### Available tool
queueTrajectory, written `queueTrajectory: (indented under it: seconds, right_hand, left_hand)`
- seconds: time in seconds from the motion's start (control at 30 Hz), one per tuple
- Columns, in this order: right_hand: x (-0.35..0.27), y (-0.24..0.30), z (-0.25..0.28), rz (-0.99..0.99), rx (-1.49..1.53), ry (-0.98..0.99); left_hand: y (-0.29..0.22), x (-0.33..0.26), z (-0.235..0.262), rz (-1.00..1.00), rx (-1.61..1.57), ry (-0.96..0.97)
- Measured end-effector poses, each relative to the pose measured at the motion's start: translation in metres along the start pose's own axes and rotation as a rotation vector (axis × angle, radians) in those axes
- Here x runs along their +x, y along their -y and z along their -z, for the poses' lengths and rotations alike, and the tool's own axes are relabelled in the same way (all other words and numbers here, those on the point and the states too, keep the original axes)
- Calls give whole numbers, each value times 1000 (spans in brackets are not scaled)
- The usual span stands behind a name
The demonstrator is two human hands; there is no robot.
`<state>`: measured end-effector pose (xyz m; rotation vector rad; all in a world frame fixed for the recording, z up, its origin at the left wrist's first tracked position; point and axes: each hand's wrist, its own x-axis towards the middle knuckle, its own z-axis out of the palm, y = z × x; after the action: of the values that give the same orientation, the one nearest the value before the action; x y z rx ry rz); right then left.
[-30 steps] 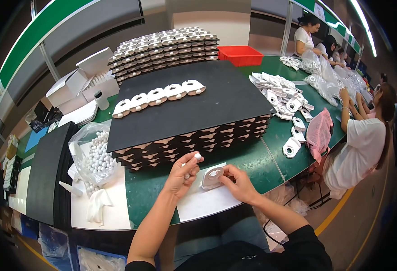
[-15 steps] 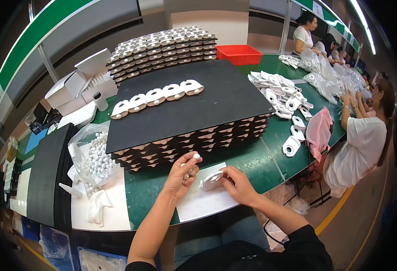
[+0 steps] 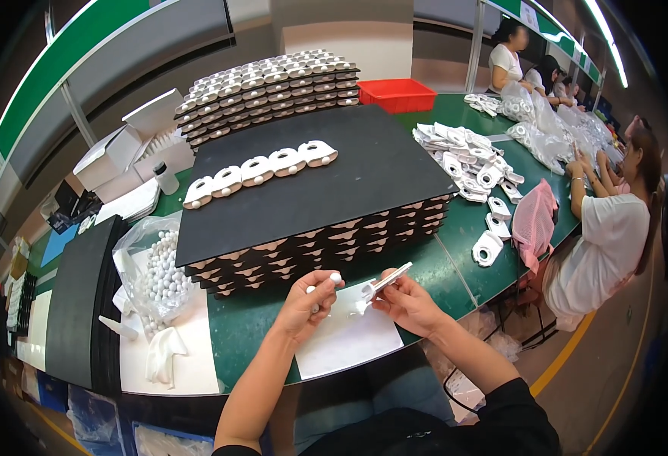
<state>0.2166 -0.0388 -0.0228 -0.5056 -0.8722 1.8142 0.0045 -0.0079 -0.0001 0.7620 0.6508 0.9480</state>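
Note:
My left hand (image 3: pixel 303 310) is closed, pinching a small white ball (image 3: pixel 336 278) between thumb and fingertips. More of the same balls show among its curled fingers. Just to the right, my right hand (image 3: pixel 416 305) grips a flat white plastic part (image 3: pixel 389 280) by its lower end, tilted up nearly edge-on. The ball and the part are a short gap apart. Both hands are over a white sheet of paper (image 3: pixel 349 342) at the table's near edge.
Ahead is a stack of black boards (image 3: pixel 303 182) with a row of white parts (image 3: pixel 258 172) on top. A bag of white balls (image 3: pixel 168 273) lies left, a pile of loose white parts (image 3: pixel 470 163) right. A red bin (image 3: pixel 398 96) stands behind; co-workers sit along the right.
My right hand has lifted the white part from near the paper and turned it up on edge. The left hand has dipped slightly, still holding its balls.

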Motion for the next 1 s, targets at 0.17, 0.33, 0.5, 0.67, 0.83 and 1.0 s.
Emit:
queueTrajectory:
  seconds: [0.17,0.33,0.5,0.67,0.83,1.0]
  right_hand:
    - [3,9,-2,64,6,26]
    - [2,19,0,503,-741,19]
    - [2,32,-5,949,-1385,139]
    - [-1,30,-5,1052,-1523,174]
    - [6,22,-11,988,-1280,57]
    - [20,3,-4,293,-340,-171]
  left_hand:
    - [0,-2,-1,1,33,42]
    - [3,-1,1,5,13,32]
    - [0,-3,-2,28,21,15]
    - [-1,-1,-6,64,-34,-7]
    - [0,-4,-6,27,8,4]
    - [3,-3,-4,10,45,-11]
